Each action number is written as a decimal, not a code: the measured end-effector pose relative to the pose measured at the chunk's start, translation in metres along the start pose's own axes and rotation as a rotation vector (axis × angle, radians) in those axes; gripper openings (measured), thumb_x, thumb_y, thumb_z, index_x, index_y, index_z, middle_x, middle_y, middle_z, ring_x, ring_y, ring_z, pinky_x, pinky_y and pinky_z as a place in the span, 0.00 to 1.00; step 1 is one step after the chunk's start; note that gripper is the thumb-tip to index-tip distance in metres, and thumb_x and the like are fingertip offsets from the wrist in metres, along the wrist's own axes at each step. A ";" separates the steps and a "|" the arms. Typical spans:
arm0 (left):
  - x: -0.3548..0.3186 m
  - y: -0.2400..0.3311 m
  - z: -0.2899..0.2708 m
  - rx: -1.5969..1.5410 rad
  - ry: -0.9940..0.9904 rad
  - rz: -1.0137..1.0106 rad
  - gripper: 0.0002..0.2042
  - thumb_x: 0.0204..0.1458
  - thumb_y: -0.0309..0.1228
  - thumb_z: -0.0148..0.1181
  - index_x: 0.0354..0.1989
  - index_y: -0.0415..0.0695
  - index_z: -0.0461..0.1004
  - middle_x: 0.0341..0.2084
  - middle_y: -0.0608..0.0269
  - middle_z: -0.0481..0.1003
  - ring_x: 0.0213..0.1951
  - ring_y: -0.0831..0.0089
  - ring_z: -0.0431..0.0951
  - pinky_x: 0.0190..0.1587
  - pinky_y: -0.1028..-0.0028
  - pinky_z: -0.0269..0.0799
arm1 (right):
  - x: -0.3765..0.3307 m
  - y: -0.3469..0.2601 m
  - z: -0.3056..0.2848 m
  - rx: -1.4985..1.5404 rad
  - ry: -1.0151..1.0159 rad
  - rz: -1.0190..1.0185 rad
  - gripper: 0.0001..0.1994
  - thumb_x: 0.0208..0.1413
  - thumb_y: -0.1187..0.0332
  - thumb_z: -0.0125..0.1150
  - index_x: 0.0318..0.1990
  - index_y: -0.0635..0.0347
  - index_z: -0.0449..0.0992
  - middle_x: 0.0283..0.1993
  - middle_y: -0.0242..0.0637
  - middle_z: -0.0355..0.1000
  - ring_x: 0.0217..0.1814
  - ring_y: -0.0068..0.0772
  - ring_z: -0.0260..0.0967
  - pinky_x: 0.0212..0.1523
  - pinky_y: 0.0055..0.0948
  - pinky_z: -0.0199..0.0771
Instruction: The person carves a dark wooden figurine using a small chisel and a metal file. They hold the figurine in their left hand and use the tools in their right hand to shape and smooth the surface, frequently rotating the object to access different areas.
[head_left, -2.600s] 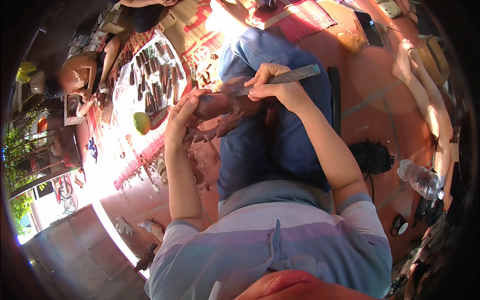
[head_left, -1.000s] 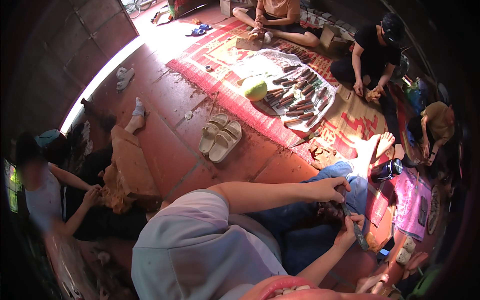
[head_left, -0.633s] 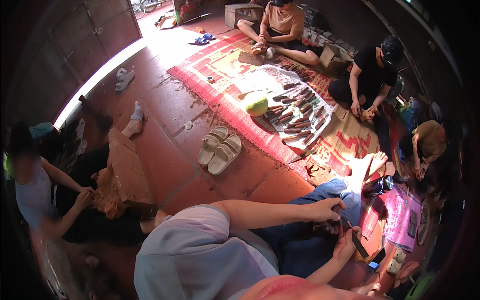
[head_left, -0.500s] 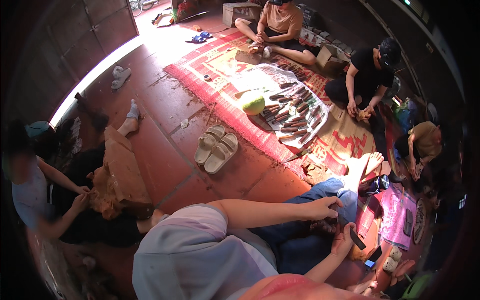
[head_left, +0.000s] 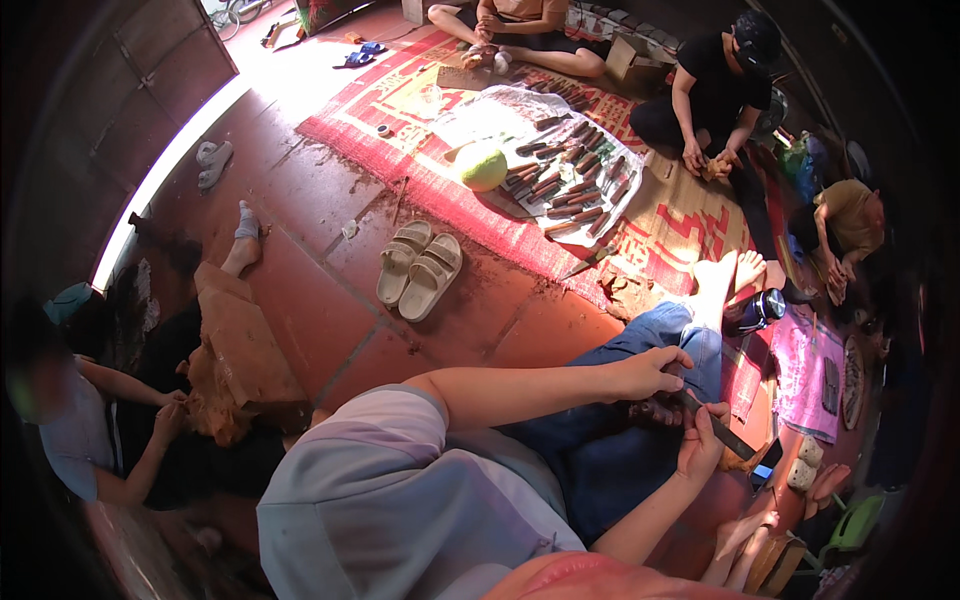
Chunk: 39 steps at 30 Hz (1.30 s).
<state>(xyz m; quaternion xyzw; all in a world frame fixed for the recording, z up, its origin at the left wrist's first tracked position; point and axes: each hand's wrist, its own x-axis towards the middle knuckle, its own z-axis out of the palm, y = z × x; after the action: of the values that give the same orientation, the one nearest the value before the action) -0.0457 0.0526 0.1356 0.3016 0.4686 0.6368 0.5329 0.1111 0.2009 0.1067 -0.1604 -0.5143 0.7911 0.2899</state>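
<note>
My right hand (head_left: 700, 448) is closed on a flat, dark, bar-shaped tool (head_left: 732, 440), which slants down to the right past my fingers. Its exact kind does not show. My left hand (head_left: 645, 375) is by the tool's upper end, with thumb and forefinger curved and apart; its other fingers are partly hidden. Just under that hand, a dark reddish-brown piece (head_left: 655, 411) rests over my lap, mostly covered. My legs in blue jeans (head_left: 590, 445) stretch out to the right, ending in bare feet.
Many wooden-handled tools (head_left: 570, 185) lie on a white cloth on the red mat (head_left: 400, 130), near a green round fruit (head_left: 481, 166). Beige sandals (head_left: 420, 270) stand on the tiles. A person at left handles a wood block (head_left: 245, 345); others sit at the back and right. A dark flask (head_left: 762, 308) is near my feet.
My left hand has lifted slightly, and its thumb and forefinger have parted. My right hand has moved up and right with the dark tool. The view has shifted a little.
</note>
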 end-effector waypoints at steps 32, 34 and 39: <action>-0.024 -0.010 -0.029 -0.101 0.141 -0.247 0.24 0.57 0.44 0.51 0.57 0.42 0.61 0.51 0.57 0.67 0.51 0.66 0.69 0.52 0.64 0.65 | 0.014 0.008 -0.006 0.098 0.086 0.305 0.06 0.50 0.75 0.62 0.35 0.63 0.73 0.43 0.42 0.75 0.43 0.24 0.72 0.48 0.22 0.69; -0.020 0.000 -0.036 -0.050 0.147 -0.222 0.22 0.57 0.41 0.52 0.56 0.40 0.62 0.49 0.57 0.68 0.50 0.66 0.70 0.53 0.65 0.65 | 0.018 0.003 -0.003 0.018 0.049 0.257 0.05 0.50 0.76 0.62 0.34 0.63 0.73 0.41 0.42 0.75 0.43 0.28 0.73 0.48 0.26 0.72; -0.013 0.009 -0.049 0.016 0.119 -0.210 0.19 0.57 0.35 0.54 0.53 0.38 0.64 0.47 0.58 0.70 0.48 0.68 0.72 0.53 0.66 0.67 | 0.019 0.005 0.001 0.134 0.100 0.269 0.05 0.50 0.76 0.62 0.33 0.64 0.73 0.38 0.40 0.75 0.42 0.27 0.73 0.45 0.23 0.73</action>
<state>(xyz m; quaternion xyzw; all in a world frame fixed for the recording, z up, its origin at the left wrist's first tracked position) -0.0893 0.0263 0.1269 0.2167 0.5335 0.5905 0.5654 0.0939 0.2102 0.1032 -0.2470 -0.4191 0.8464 0.2166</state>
